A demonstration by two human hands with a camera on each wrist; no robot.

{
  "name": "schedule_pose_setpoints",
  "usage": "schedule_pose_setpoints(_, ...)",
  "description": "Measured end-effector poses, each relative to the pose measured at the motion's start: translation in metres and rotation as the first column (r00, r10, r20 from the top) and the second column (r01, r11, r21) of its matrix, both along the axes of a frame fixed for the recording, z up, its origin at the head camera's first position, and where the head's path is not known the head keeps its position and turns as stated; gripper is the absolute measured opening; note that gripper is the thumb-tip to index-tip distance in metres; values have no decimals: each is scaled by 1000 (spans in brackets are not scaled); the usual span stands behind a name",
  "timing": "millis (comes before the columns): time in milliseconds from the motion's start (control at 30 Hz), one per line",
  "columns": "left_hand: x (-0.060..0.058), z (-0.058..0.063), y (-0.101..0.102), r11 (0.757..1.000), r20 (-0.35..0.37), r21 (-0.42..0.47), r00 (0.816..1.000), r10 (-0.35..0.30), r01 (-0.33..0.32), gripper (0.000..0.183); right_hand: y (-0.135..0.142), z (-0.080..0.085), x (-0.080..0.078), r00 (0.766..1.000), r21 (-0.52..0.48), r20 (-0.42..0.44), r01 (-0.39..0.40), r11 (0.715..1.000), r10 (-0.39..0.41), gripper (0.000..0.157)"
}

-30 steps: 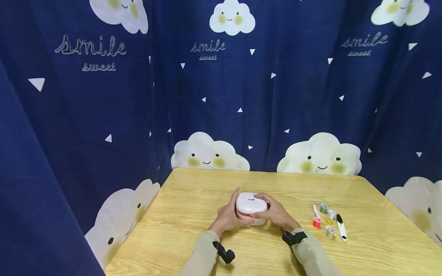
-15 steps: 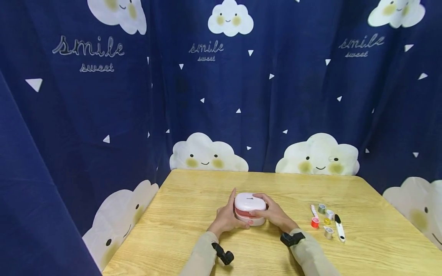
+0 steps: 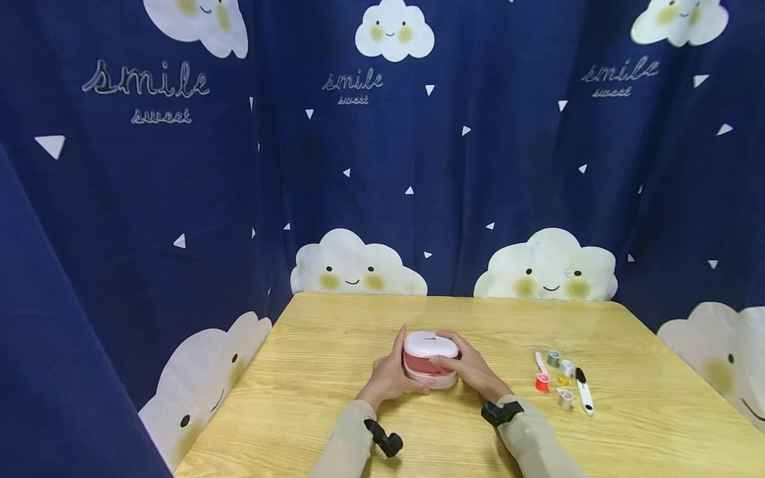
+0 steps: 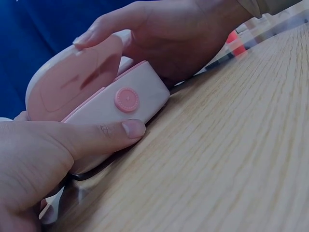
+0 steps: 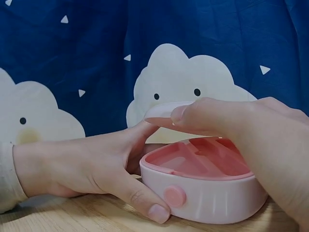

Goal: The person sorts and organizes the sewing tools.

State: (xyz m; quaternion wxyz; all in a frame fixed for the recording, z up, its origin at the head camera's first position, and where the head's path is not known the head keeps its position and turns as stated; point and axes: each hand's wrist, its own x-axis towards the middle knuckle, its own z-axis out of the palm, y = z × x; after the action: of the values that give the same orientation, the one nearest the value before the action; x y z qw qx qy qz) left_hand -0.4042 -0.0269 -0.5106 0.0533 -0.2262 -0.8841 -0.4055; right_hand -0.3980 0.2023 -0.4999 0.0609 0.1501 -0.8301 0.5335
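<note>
We're on a pale yellow, wood-grained tabletop [image 3: 335,332] with rounded far corners, and there near its middle, between the two bare hands, rests a small rounded plastic box [image 5: 217,198], white outside and pink within. Its glossy white lid [image 3: 421,344] stands part-way up, and the right wrist view peers straight in at pink divided compartments!

The left hand [image 3: 387,380] has its grip closed round the left end of the base, thumb laid along the front just beside a round pink button [image 5: 175,196]. Across from it, the right hand [image 3: 475,373] has its grip pinching the lid, thumb at the front edge. Light beige sleeves [image 3: 343,441] and black wrist devices [image 3: 375,431] follow behind.

Over on the right of the tabletop, well apart from the box, a little cluster: a red spool [image 3: 542,382], a grey-green one [image 3: 553,358], a white one [image 3: 566,368], a yellow one [image 3: 563,380], a silvery one [image 3: 564,399], a slim pink-and-white strip [image 3: 540,362], and a white tool with a black tip [image 3: 585,398].

And what a backdrop! A deep blue cloth curtain [image 3: 179,179] hangs in folds behind and down the left side, printed with smiling white clouds [image 3: 361,255], small white triangles [image 3: 50,145] and "smile sweet" lettering [image 3: 149,81]. Two clouds peep just above the far edge.
</note>
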Motion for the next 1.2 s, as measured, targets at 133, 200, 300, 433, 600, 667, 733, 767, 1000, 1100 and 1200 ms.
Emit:
schedule_pose_setpoints(133,1,0,-1,1000,5,0,1000,-3,3,147,-1,-1,-1,1000,-17,17,19,1000,-18,66)
schedule_pose_setpoints(200,1,-1,-1,1000,3,-11,1000,-1,1,147,-1,-2,-2,999,-29,38,31,999,-30,67)
schedule_pose_setpoints(300,1,-1,0,1000,-12,-16,1000,1,-2,147,-1,0,-2,997,-31,53,52,998,-51,67)
schedule_pose_setpoints(433,1,-1,1,1000,-12,-18,1000,4,-4,148,0,3,-2,996,-19,59,73,997,-72,69)
schedule_pose_setpoints(600,1,-4,3,1000,-11,-17,1000,4,-4,148,1,5,-3,991,-30,81,108,994,-105,73)
schedule_pose_setpoints(667,2,-4,3,1000,-13,-12,1000,6,-6,147,1,5,-4,990,-36,85,117,992,-113,73)
schedule_pose_setpoints(733,2,-4,3,1000,-11,-3,1000,4,-4,148,0,5,-5,989,-48,89,121,991,-117,74)
schedule_pose_setpoints(767,2,-4,3,1000,-12,-1,1000,4,-4,148,0,5,-5,989,-53,88,122,991,-117,74)
schedule_pose_setpoints(1000,1,-4,1,1000,-19,-7,1000,0,0,148,-4,8,-8,986,-85,94,144,986,-136,80)
schedule_pose_setpoints(1100,0,-3,0,1000,-23,-4,1000,0,0,149,-5,9,-10,985,-101,99,154,983,-144,79)
schedule_pose_setpoints(1200,-1,-2,-1,1000,-29,0,1000,-4,4,150,-6,11,-13,986,-107,96,150,983,-140,75)
